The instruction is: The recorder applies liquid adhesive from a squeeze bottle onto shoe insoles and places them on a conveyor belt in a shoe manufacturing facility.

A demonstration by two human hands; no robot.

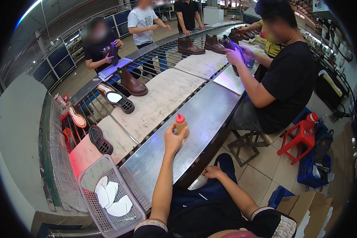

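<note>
Squeeze bottle [181, 124] on metal table [210, 111], basket [107, 198] to its left, boots [133, 84] on conveyor [162, 95] behind.

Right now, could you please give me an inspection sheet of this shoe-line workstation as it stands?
Surface: steel bench top, bare metal, beside a conveyor carrying padded boards.
Job's things: small orange squeeze bottle with red cap standing on the bench; perforated basket holding white insoles.
Clutter: brown boots and loose soles on the conveyor.
Grippers: left hand wrapped around the bottle; right hand resting on the lap, holding nothing.
Cables: dark cables hang by the wall at far right.
Surroundings: a seated person in black works on a boot; red stool; cardboard box; others across the line.
</note>
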